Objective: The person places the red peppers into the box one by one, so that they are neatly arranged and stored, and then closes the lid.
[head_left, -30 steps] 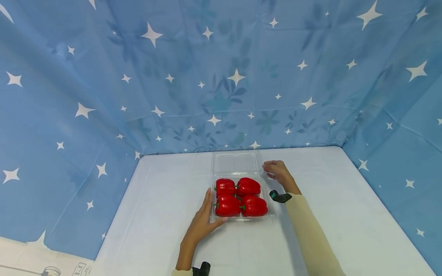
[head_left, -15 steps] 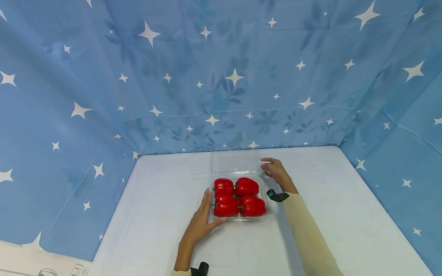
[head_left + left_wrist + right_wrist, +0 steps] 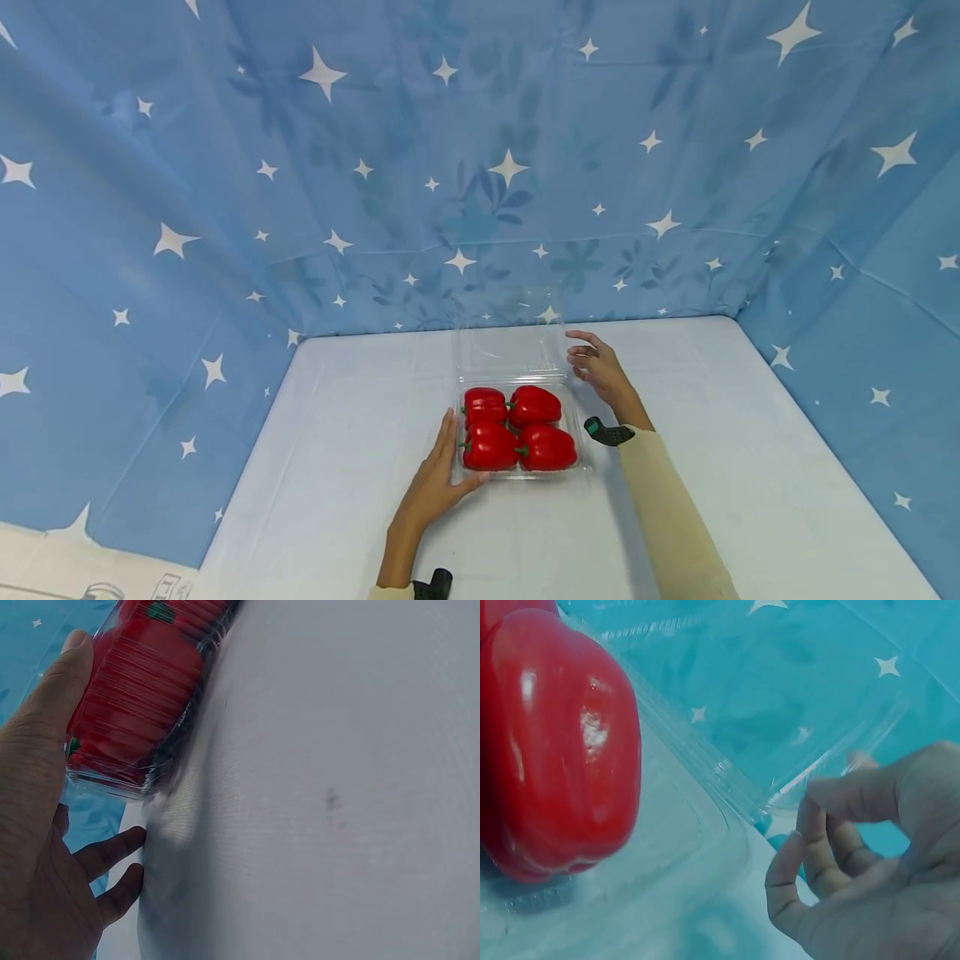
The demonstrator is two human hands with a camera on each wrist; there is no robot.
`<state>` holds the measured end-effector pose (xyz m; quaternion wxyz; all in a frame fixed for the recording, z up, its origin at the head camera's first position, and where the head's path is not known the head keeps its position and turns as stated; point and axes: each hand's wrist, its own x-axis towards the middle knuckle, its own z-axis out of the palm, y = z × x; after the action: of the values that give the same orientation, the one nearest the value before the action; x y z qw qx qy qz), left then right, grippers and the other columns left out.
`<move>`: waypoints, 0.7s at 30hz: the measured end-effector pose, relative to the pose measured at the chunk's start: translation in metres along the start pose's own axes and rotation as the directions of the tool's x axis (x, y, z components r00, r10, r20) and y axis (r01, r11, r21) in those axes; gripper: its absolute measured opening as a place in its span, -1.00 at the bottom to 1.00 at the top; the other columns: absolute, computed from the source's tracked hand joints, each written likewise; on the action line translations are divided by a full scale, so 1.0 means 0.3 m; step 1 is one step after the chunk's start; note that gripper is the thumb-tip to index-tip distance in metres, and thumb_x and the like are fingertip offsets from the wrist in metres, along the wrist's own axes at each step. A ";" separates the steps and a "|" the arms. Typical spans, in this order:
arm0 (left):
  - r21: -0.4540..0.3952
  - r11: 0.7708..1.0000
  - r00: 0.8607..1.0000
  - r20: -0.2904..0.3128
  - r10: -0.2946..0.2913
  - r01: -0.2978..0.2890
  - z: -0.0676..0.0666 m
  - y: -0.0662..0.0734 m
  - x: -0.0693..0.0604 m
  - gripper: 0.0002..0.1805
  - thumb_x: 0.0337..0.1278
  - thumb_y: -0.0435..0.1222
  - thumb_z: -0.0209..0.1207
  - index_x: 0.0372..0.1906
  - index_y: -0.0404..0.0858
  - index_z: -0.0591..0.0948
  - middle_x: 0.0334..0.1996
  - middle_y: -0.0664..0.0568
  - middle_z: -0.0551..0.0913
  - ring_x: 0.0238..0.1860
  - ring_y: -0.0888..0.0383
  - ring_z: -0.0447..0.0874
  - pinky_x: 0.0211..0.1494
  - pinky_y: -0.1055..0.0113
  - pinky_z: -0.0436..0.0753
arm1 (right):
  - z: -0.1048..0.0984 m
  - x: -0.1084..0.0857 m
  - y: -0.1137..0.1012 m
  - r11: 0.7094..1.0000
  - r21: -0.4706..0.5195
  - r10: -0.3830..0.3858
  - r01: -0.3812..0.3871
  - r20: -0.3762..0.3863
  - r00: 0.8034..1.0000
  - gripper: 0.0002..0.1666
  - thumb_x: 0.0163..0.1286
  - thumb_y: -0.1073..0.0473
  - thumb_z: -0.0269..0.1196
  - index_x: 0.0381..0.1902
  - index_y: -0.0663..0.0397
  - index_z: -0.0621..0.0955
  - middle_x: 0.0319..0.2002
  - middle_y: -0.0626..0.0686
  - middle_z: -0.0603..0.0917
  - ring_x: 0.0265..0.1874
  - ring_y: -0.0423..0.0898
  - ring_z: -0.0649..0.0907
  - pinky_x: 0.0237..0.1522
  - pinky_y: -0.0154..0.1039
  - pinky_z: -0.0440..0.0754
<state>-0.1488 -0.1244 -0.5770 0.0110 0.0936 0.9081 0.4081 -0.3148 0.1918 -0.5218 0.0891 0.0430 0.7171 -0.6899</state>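
Note:
Several red bell peppers (image 3: 491, 448) sit in the base of a clear plastic clamshell box (image 3: 525, 475). Its hinged lid (image 3: 510, 350) stands raised and tilted at the back, partly against the blue cloth. My left hand (image 3: 433, 487) rests at the box's front left corner, fingers straight along the left side and thumb on the front wall. The left wrist view shows that thumb against the ribbed side. My right hand (image 3: 600, 368) is at the lid's right edge; in the right wrist view its thumb and a finger (image 3: 862, 761) pinch the clear rim, other fingers curled.
A white-covered table (image 3: 360, 400) lies under the box. Blue cloth with white stars (image 3: 480, 167) hangs behind and along both sides, close to the back of the lid. Pale printed fabric (image 3: 90, 558) shows at the lower left.
The lid has swung up from lying flat behind the box to a raised tilt. My right hand has risen slightly with its edge. My left hand and the peppers keep their place.

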 end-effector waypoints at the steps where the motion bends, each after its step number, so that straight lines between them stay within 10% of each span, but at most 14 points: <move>1: -0.002 1.000 1.000 0.000 -0.002 0.002 0.000 0.000 0.000 0.19 -0.06 0.27 0.28 0.58 0.06 -0.14 0.58 0.26 -0.20 0.56 -0.02 -0.02 0.38 -0.23 0.33 | -0.005 -0.006 0.000 1.000 0.004 -0.011 0.011 0.008 1.000 -0.48 0.42 0.35 0.13 0.30 -0.03 0.39 -0.12 0.01 0.49 -0.04 0.06 0.51 0.08 -0.11 0.61; 7: -0.003 1.000 1.000 0.000 0.011 -0.011 -0.003 0.002 0.001 0.19 -0.03 0.28 0.26 0.58 0.02 -0.15 0.59 0.22 -0.21 0.56 -0.03 -0.03 0.39 -0.23 0.32 | -0.042 -0.054 0.002 0.994 0.058 -0.094 0.090 0.075 0.993 -0.72 0.51 0.08 0.10 0.09 0.04 0.49 -0.09 -0.03 0.58 0.02 -0.12 0.57 0.34 0.18 0.42; 13: 0.000 0.999 0.999 0.006 0.040 -0.040 -0.008 0.002 0.003 0.19 -0.01 0.28 0.24 0.58 -0.04 -0.15 0.59 0.18 -0.21 0.57 -0.01 -0.05 0.43 -0.12 0.30 | -0.056 -0.091 0.020 0.992 0.028 -0.122 0.120 0.089 0.989 -0.46 0.48 -0.23 0.04 -0.07 0.15 0.56 -0.18 -0.14 0.62 -0.05 -0.27 0.59 0.37 0.25 0.33; 21: 0.003 0.998 0.998 -0.004 0.056 -0.056 -0.003 -0.001 0.002 0.20 -0.01 0.23 0.27 0.58 -0.06 -0.15 0.60 0.12 -0.20 0.56 -0.07 -0.04 0.41 -0.15 0.32 | -0.057 -0.139 0.045 0.988 -0.046 -0.144 0.146 0.045 0.989 -0.73 0.50 -0.04 0.11 -0.20 0.04 0.56 -0.15 -0.12 0.62 0.10 0.03 0.56 0.31 0.15 0.44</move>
<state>-0.1495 -0.1251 -0.5766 -0.0025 0.1183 0.9057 0.4072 -0.2727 0.2120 -0.5268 0.0543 -0.0258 0.7330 -0.6776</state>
